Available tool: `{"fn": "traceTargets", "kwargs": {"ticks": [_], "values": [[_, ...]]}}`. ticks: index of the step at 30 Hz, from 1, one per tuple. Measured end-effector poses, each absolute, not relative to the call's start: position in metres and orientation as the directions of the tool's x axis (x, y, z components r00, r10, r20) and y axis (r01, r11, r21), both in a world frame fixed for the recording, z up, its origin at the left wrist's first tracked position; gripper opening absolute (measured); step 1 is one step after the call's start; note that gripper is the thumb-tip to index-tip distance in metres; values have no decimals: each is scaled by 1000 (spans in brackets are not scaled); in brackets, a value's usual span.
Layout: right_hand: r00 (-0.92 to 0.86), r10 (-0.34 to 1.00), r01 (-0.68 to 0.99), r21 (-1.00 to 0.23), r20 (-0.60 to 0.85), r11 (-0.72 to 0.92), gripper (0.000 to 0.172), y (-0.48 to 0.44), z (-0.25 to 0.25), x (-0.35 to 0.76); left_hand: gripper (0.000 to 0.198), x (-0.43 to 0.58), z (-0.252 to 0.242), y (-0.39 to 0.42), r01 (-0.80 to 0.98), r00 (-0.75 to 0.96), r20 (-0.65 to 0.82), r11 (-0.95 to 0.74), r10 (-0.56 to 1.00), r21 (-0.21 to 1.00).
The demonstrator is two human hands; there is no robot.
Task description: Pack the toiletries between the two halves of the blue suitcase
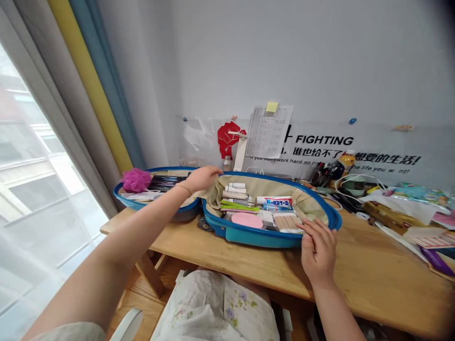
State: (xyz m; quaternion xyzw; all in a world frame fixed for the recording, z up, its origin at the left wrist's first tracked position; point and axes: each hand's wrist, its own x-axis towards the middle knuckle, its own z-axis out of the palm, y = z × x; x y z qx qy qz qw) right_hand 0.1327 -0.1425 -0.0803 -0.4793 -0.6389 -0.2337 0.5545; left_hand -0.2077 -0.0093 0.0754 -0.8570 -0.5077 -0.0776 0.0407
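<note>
A small blue suitcase (249, 235) lies opened flat on a wooden table (369, 270). Its right half is lined in beige and holds tubes, a pink oval pad (247, 220), a pack of cotton swabs (286, 221) and other toiletries. Its left half (126, 199) holds dark items and a pink bath pouf (136, 180). My left hand (202, 178) reaches across to the hinge between the halves, fingers closed on the beige lining edge. My right hand (319, 248) rests on the near right rim of the suitcase, fingers curled against it.
The table's right side is cluttered with cables, cups, bottles, papers and a brown case (389, 215). A wall with a "FIGHTING" sticker and pinned paper (269, 131) stands behind. Curtains and a window lie left. My lap in floral cloth (216, 308) is under the table edge.
</note>
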Motion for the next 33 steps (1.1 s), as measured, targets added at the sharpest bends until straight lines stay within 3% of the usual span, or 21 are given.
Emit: {"fn": "traceTargets", "kwargs": {"ticks": [5,8,11,20,27,30,33], "values": [[92,359,876,-246,929,414,31,-143,-80,131,35,-297,63,3,965,241,-79,-247,967,-91],[99,373,873,-260,923,412,32,-143,-81,131,28,-332,40,3,966,187,-215,-219,959,-137],[94,385,872,-262,918,414,31,-143,-81,132,33,-349,24,5,959,191,-244,-234,951,-158],[96,373,875,-257,923,411,30,-144,-78,130,29,-347,13,6,961,202,-206,-234,958,-149],[74,355,877,-230,932,421,28,-143,-80,131,51,-313,46,-6,979,196,47,-193,979,-59],[70,339,875,-222,938,431,28,-143,-80,130,54,-271,68,-13,948,319,161,-316,934,-45],[72,347,872,-228,935,434,27,-143,-80,131,45,-218,75,-23,848,527,166,-527,833,-48]]}}
